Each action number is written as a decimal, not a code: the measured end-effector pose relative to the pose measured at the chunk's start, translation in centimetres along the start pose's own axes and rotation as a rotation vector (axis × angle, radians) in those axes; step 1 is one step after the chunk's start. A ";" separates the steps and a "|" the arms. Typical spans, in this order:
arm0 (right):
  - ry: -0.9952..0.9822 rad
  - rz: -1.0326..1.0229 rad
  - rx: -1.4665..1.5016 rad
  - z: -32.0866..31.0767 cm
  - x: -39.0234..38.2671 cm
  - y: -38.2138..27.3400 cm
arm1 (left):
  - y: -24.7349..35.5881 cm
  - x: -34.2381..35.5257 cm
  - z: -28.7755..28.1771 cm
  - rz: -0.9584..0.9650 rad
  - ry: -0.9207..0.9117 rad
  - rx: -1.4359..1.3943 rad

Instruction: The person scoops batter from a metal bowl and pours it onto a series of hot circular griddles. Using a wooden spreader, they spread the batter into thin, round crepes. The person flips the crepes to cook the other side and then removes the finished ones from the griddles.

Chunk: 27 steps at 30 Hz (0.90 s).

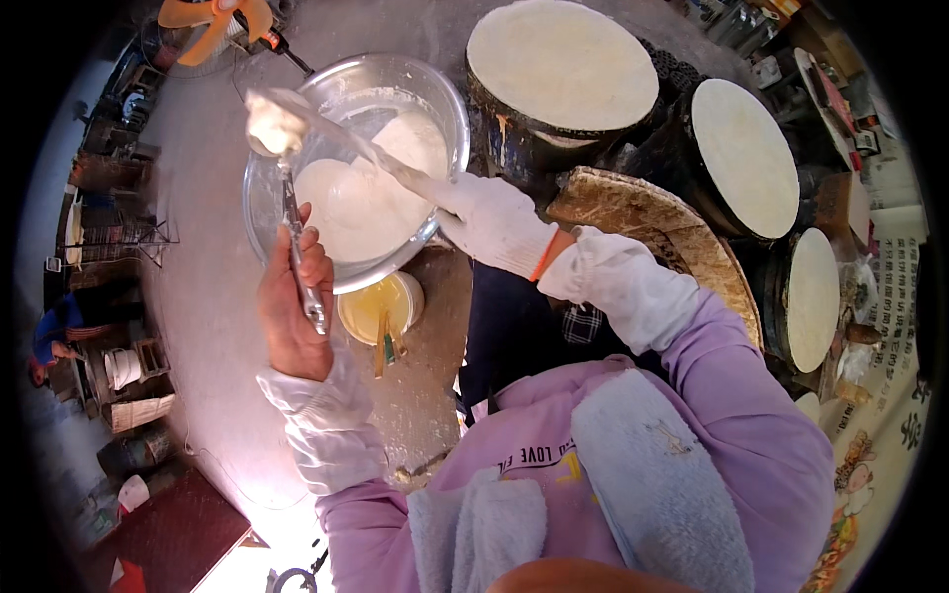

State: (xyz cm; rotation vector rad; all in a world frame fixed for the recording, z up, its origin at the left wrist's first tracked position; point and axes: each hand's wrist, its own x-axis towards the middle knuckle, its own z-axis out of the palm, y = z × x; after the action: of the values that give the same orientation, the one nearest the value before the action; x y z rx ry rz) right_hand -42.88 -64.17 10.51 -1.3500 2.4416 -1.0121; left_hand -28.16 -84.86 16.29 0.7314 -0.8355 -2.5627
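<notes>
My bare left hand (293, 306) is closed round the metal handle of a ladle (289, 203), held up over the left part of a basin. Thick white batter (275, 128) heaps in the ladle's bowl. My right hand (499, 222), in a white knit glove, grips a batter-coated wooden spatula (400, 170). The spatula's far end, smeared by motion, meets the batter at the ladle. Below them stands the large metal basin (453, 109), with more pale batter (341, 212) inside.
Several round black griddles covered in thin pale sheets, such as the far griddle (563, 64), stand to the right. A curved, crusted board (652, 212) lies beside them. Under the basin is a tub (405, 306) of yellow liquid with sticks. An orange fan (213, 25) stands far left.
</notes>
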 end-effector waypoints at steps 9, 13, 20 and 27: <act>-0.075 0.056 -0.482 -1.5 -9.6 7.9 | -3.8 -1.7 -4.6 -0.268 0.116 0.010; 0.166 0.036 -0.734 -6.4 -16.5 8.3 | -5.4 -2.5 -0.5 -0.365 -0.025 0.030; 0.704 0.339 -0.204 -13.1 -33.5 7.4 | -13.6 -5.8 13.5 -0.417 -0.304 0.489; 1.361 0.699 0.967 -11.8 -44.0 -2.9 | -21.3 -9.5 23.7 -0.708 -0.757 0.731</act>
State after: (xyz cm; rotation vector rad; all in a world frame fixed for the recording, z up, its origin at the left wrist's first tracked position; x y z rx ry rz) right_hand -20.91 -24.32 13.94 0.7112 1.9058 -2.7460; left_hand -37.40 -53.68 22.94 0.1855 -2.1518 -3.1993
